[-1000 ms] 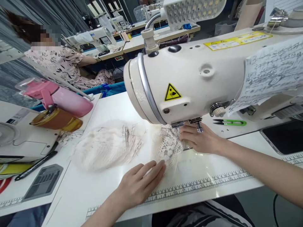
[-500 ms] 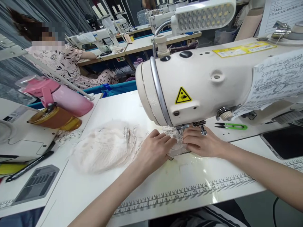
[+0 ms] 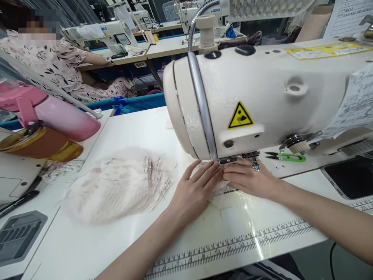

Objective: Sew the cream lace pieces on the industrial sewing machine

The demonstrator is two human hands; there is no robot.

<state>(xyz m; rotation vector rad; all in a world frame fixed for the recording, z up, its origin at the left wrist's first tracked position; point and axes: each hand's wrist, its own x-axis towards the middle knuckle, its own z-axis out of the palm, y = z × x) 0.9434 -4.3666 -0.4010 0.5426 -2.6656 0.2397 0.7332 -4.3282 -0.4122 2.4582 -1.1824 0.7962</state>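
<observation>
At nine o'clock a heap of pale pink lace pieces lies on the white sewing table; the left hand lies flat, fingers spread narrowly, pressing a small white lace piece; the right hand meets it fingertip to fingertip on the same lace; at twelve o'clock the cream sewing machine head hides the needle; green thread snips rest at three o'clock.
</observation>
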